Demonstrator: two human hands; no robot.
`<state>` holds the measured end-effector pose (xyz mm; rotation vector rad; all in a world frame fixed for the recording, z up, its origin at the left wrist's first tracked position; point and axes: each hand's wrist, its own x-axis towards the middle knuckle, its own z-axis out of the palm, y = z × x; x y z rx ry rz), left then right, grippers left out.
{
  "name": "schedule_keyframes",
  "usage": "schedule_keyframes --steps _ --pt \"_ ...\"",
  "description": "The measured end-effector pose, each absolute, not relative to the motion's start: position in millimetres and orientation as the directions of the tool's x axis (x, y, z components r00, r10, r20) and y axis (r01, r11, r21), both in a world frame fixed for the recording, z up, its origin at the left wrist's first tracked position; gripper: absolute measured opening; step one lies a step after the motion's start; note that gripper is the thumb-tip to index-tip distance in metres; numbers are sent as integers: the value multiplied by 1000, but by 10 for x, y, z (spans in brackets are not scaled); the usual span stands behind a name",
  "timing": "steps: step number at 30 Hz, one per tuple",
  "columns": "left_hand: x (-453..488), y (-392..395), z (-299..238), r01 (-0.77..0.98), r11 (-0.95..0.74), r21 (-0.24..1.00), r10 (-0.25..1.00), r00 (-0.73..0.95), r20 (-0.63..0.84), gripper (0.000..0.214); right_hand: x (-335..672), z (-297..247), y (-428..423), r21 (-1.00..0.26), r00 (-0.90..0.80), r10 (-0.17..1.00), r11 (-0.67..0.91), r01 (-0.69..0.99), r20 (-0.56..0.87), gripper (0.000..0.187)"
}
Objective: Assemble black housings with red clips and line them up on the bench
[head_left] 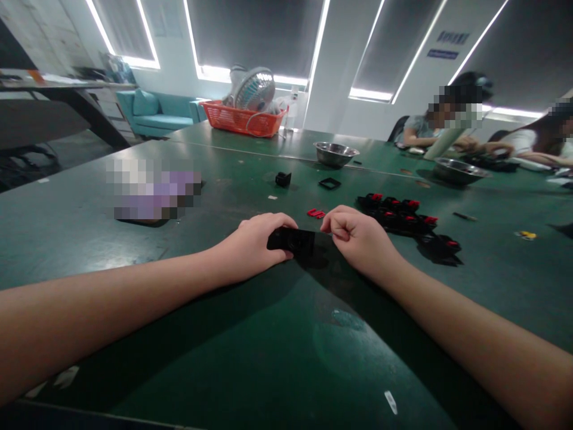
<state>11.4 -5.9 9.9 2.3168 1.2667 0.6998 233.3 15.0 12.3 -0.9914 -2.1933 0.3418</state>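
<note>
Head view: left hand [257,242] is clamped on the black part [293,240], long axis running left-right on the counter [134,257]; right hand [356,236], fingers curled together, touches its right end.

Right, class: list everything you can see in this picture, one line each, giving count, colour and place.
table: one, dark green, fills the view
black part: one, black, between both hands
red piece: one, red, just beyond the hands
pile of parts: one, black with red tabs, right of the hands
loose black parts: two, black, mid-table
steel bowls: two, silver, far side
basket: one, orange, far end, holding a fan
sofa: one, teal, back left
co-workers: two, seated far right
left hand: grip on the black part
right hand: fist closed at the part's right end
</note>
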Motion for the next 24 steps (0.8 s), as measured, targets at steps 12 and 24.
schedule_keyframes --steps 12,24 --pt "90 -93 62 484 -610 628 789 442 426 40 2273 81 107 -513 -381 800 593 621 463 19" --pt "84 -101 53 450 -656 606 754 350 556 40 2258 105 104 -534 -358 796 596 600 488 17"
